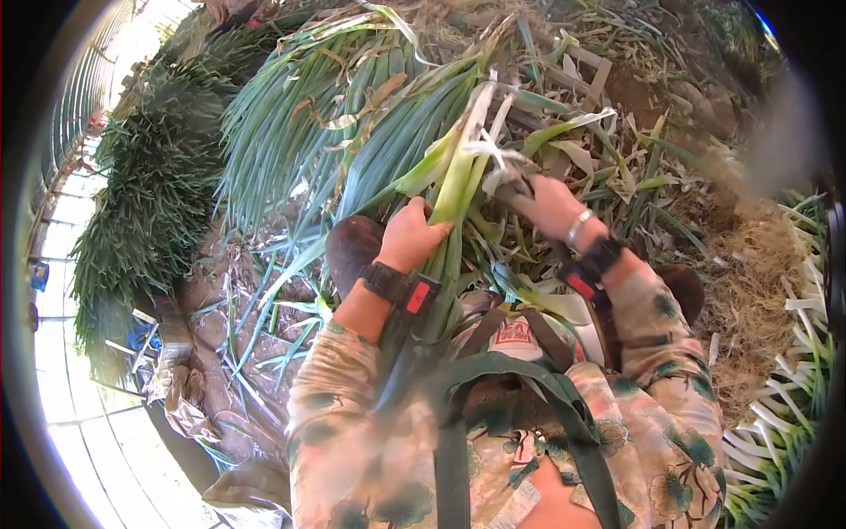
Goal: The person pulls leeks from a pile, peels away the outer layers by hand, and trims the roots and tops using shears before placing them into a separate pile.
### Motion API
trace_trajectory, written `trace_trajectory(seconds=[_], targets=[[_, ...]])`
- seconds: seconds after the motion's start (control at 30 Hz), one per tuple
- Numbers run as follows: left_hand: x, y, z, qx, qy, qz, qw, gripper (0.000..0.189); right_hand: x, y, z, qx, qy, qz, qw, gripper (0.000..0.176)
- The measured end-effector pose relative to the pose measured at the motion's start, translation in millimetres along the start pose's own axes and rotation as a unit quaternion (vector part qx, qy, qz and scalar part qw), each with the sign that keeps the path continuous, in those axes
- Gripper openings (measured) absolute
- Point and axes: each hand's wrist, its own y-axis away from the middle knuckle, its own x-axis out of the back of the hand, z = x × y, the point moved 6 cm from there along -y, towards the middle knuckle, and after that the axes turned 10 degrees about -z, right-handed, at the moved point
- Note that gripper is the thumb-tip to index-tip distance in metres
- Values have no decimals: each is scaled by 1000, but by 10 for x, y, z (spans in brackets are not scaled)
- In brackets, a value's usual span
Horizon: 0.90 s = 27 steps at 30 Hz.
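Note:
My left hand (411,236) is closed around the stalk of a large green onion (458,181). Its pale end points up and away from me, while the green leaves run down past my wrist toward my lap. My right hand (551,207) is closed at the right of that pale end, in front of a greyish strip (509,181). I cannot tell what this strip is. A big heap of unpeeled green onions (352,150) lies just beyond my left hand, with dry brown leaves across it.
Stripped leaves (617,167) litter the ground ahead and right. Brown root scraps (749,300) are piled right of my knee. Green onions with white shafts (775,432) lie in a row at the right edge. A long stack of green onions (163,176) stands left.

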Motion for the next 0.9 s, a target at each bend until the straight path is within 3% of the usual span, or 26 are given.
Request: trace_trajectory(seconds=[0.13,0.23,0.37,0.57,0.67,0.8,0.83,0.9], targets=[[20,-74,-1,18,-13,-42,999,52,-242,848,-115,74,-93,-101,988,34],[31,-96,108,34,-25,-51,998,51,-313,1309,-209,70,-116,-153,979,32],[-31,-122,259,45,-79,-54,994,50,-364,1449,-199,100,-116,-149,977,35],[-261,-80,338,-2,-171,-21,985,54,-192,1038,-66,95,-76,-77,990,37],[-290,-44,421,17,-146,-33,989,52,-14,720,-35,15,-61,-88,994,41],[-230,-25,473,23,-121,-47,991,52,142,35,59,8,-22,-26,999,39],[-211,-31,473,28,-118,-46,992,53,185,-161,67,46,10,35,998,43],[-173,-36,470,22,-117,-49,992,53,291,-590,167,13,-2,56,998,43]])
